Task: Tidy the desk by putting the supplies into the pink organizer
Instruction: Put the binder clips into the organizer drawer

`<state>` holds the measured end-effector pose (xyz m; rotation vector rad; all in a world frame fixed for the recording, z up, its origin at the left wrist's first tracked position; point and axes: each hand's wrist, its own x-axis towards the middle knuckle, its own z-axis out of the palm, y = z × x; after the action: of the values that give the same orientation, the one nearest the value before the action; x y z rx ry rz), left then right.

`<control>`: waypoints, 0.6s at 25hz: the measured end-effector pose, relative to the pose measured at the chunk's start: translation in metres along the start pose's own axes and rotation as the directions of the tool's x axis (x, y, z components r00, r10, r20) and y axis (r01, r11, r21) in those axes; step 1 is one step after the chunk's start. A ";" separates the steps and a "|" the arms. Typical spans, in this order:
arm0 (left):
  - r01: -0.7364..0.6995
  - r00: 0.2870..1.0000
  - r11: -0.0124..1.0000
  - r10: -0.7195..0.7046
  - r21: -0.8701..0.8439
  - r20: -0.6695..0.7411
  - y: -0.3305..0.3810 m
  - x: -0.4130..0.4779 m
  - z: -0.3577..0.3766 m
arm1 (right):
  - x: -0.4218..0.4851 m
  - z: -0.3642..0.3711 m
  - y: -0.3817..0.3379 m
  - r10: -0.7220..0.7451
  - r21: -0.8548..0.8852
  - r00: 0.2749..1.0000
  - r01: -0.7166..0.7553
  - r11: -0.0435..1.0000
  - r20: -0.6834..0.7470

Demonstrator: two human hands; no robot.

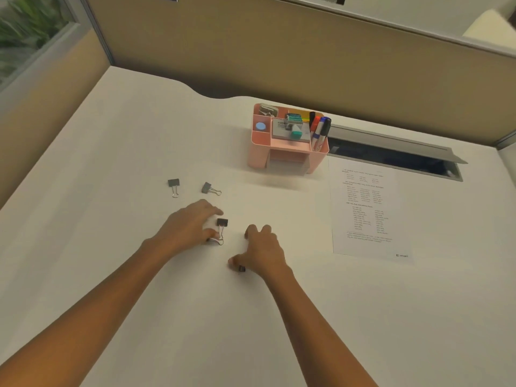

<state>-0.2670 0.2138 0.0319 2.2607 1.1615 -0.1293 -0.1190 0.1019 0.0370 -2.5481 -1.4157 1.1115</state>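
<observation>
The pink organizer (258,155) stands at the back middle of the white desk and holds markers (321,129), a teal stamp (295,133) and a blue round item (260,126). Two grey binder clips (173,183) (207,187) lie loose left of centre. My left hand (190,224) is curled over a small white object (210,222), and a black binder clip (222,222) rests against its fingertips. My right hand (264,250) lies knuckles up on the desk, its thumb pinching a small dark clip (241,268), mostly hidden.
A printed sheet (365,208) lies right of the organizer. Behind it is an open cable slot (391,160) in the desk. Beige partition walls (251,51) close the back and left sides.
</observation>
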 end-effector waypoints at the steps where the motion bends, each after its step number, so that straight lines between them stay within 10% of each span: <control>1: -0.003 1.000 0.999 0.004 0.052 -0.011 -0.002 -0.008 0.006 | -0.007 0.006 0.000 -0.005 -0.042 1.000 0.005 0.999 0.018; 15: -0.007 0.966 1.000 0.001 -0.021 -0.260 -0.001 -0.006 0.042 | 0.017 0.000 -0.019 -0.228 -0.035 0.967 0.225 0.974 -0.114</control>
<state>-0.2645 0.1877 -0.0009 2.3102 1.2835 0.1871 -0.1275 0.1260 0.0334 -2.3454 -1.6447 0.9002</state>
